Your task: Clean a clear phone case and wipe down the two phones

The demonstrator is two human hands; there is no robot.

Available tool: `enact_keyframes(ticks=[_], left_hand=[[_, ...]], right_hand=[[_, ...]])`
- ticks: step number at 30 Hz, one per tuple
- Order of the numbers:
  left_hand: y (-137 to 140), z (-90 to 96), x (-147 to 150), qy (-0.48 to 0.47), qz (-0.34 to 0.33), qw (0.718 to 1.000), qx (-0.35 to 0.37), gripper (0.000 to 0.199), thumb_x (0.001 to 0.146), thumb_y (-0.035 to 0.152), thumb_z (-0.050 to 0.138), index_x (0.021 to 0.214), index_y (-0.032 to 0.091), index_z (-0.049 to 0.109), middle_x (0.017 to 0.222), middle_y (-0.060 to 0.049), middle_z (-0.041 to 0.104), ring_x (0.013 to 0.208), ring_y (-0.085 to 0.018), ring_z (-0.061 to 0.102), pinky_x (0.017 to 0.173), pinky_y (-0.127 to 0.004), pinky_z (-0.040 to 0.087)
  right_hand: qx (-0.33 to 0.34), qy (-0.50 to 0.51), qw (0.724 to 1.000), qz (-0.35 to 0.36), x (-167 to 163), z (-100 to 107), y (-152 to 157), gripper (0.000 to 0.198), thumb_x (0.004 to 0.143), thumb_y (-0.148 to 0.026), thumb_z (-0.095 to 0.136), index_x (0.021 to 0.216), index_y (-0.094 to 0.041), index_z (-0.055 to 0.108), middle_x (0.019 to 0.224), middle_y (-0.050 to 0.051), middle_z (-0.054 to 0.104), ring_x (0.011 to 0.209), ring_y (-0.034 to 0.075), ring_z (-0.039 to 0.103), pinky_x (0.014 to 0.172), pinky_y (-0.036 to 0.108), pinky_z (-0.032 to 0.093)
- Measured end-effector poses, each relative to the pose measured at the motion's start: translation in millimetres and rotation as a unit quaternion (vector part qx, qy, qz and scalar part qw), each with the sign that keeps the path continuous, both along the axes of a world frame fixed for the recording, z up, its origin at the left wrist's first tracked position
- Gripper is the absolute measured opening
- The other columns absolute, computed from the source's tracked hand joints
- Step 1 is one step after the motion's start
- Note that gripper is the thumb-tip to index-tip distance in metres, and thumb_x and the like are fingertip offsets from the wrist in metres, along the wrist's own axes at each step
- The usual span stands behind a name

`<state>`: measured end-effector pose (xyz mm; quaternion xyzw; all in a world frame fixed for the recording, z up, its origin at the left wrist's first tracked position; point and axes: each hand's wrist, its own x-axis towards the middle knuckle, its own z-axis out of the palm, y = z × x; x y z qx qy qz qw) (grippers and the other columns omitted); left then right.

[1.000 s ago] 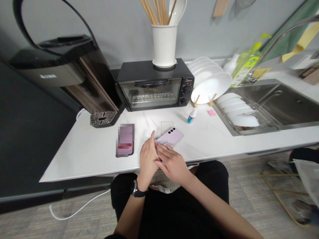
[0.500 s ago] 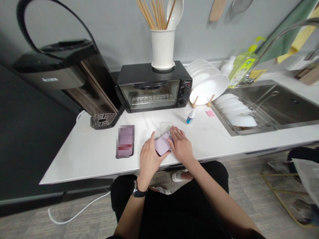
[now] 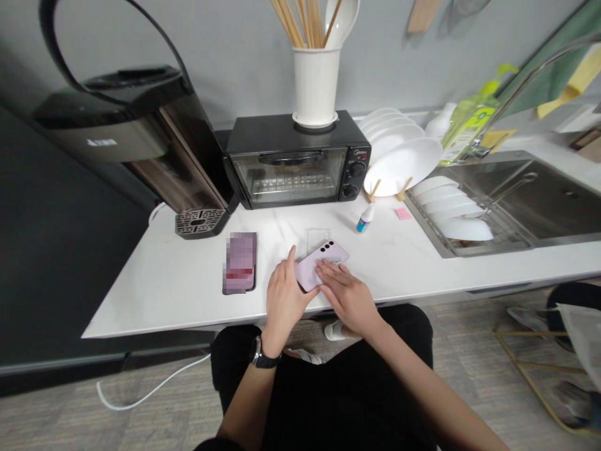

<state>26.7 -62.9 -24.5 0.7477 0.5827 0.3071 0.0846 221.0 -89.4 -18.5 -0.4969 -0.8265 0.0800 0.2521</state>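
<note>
A lilac smartphone [image 3: 307, 270] lies back side up near the counter's front edge, its rear lenses at the far end. My left hand [image 3: 285, 294] grips its near left end, thumb along the front edge and fingers along the other side. My right hand [image 3: 347, 291] lies on the phone's back with fingers stretched flat. A pale patch shows by those fingertips; I cannot tell whether it is a thin cloth or a reflection. Just behind the phone is a clear phone case [image 3: 317, 235]. A small white-and-blue bottle [image 3: 365, 219] stands to the right.
A partly blurred purple item [image 3: 241, 263] lies on the counter [image 3: 159, 294] to the left. Behind are a drink dispenser [image 3: 200, 222], a toaster oven [image 3: 291, 178] and racked plates [image 3: 399, 166]. A pink sticky note [image 3: 402, 214] sits beside the sink [image 3: 521, 200].
My right hand has slid from the phone's far end down toward me, uncovering the camera lenses. My left hand keeps its grip. The view has shifted slightly.
</note>
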Motion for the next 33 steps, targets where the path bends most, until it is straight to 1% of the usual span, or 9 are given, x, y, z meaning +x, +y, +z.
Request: enact_keyframes(ticks=[4, 7, 10, 14, 18, 22, 26, 30, 33], left_hand=[[1, 4.7, 2, -0.026, -0.009, 1.000, -0.002, 0.114, 0.083, 0.047, 0.089, 0.174, 0.031, 0.023, 0.126, -0.018, 0.074, 0.118, -0.042, 0.070, 0.105, -0.061, 0.060], [1, 6.2, 2, -0.031, -0.011, 0.999, -0.003, 0.116, 0.081, 0.045, 0.090, 0.174, 0.035, 0.021, 0.129, -0.018, 0.073, 0.120, -0.043, 0.069, 0.106, -0.062, 0.060], [2, 3.7, 1, -0.015, -0.012, 1.000, 0.000, 0.110, 0.084, 0.041, 0.086, 0.173, 0.026, 0.024, 0.129, -0.019, 0.073, 0.121, -0.041, 0.070, 0.106, -0.060, 0.061], [2, -3.7, -4, 0.018, -0.026, 0.999, 0.024, 0.086, 0.095, 0.021, 0.062, 0.173, 0.021, 0.025, 0.139, -0.016, 0.071, 0.124, -0.034, 0.070, 0.109, -0.051, 0.060], [1, -6.4, -7, 0.041, -0.027, 0.998, 0.033, 0.080, 0.097, 0.018, 0.055, 0.172, 0.021, 0.026, 0.141, -0.016, 0.070, 0.122, -0.032, 0.071, 0.108, -0.048, 0.059], [1, -1.3, -3, 0.023, -0.018, 1.000, 0.007, 0.094, 0.090, 0.034, 0.075, 0.170, 0.016, 0.030, 0.126, -0.016, 0.072, 0.119, -0.037, 0.070, 0.106, -0.053, 0.060], [2, 2.6, 1, 0.005, -0.003, 1.000, 0.002, 0.109, 0.082, 0.050, 0.087, 0.171, 0.028, 0.029, 0.125, -0.015, 0.072, 0.119, -0.039, 0.070, 0.104, -0.057, 0.061], [3, 2.1, 1, 0.007, -0.005, 1.000, 0.001, 0.106, 0.083, 0.048, 0.085, 0.169, 0.016, 0.032, 0.124, -0.015, 0.073, 0.120, -0.037, 0.071, 0.105, -0.053, 0.060], [2, 0.7, -2, 0.005, -0.008, 1.000, 0.007, 0.091, 0.089, 0.031, 0.074, 0.168, 0.014, 0.034, 0.127, -0.015, 0.074, 0.121, -0.034, 0.070, 0.108, -0.050, 0.059]], right_hand=[[0.007, -0.026, 0.996, -0.079, 23, -5, 20, 0.053, 0.116, -0.035, 0.038, 0.162, -0.013, 0.054, 0.169, 0.015, 0.052, 0.159, 0.030, 0.048, 0.132, 0.055, 0.044], [0.012, -0.026, 0.994, -0.107, 16, -6, 39, 0.055, 0.116, -0.036, 0.041, 0.159, -0.004, 0.055, 0.168, 0.021, 0.051, 0.160, 0.034, 0.046, 0.132, 0.056, 0.043], [0.021, -0.011, 0.996, -0.084, -7, -5, 44, 0.054, 0.114, -0.035, 0.047, 0.156, -0.004, 0.059, 0.165, 0.025, 0.054, 0.158, 0.037, 0.049, 0.131, 0.060, 0.043], [0.037, 0.006, 0.999, 0.013, -42, -1, 22, 0.051, 0.112, -0.037, 0.052, 0.154, -0.010, 0.062, 0.160, 0.020, 0.061, 0.153, 0.031, 0.057, 0.130, 0.054, 0.046], [0.040, 0.020, 0.997, 0.070, -44, -1, -1, 0.050, 0.113, -0.038, 0.050, 0.154, -0.012, 0.062, 0.160, 0.015, 0.062, 0.151, 0.027, 0.059, 0.130, 0.048, 0.048], [0.023, 0.020, 0.999, 0.012, -7, -3, 8, 0.047, 0.114, -0.035, 0.047, 0.154, -0.015, 0.064, 0.161, 0.013, 0.062, 0.154, 0.028, 0.055, 0.130, 0.054, 0.048], [0.012, 0.019, 0.996, -0.081, 17, -2, 33, 0.050, 0.114, -0.036, 0.046, 0.158, -0.018, 0.059, 0.164, 0.018, 0.056, 0.155, 0.033, 0.054, 0.130, 0.059, 0.047], [-0.006, 0.019, 0.994, -0.104, -3, 2, 44, 0.054, 0.110, -0.035, 0.055, 0.160, -0.016, 0.057, 0.167, 0.018, 0.052, 0.158, 0.034, 0.049, 0.134, 0.056, 0.041], [-0.001, 0.014, 0.998, -0.058, -31, 4, 37, 0.053, 0.110, -0.036, 0.055, 0.159, -0.014, 0.058, 0.165, 0.019, 0.055, 0.157, 0.032, 0.051, 0.134, 0.054, 0.041]])
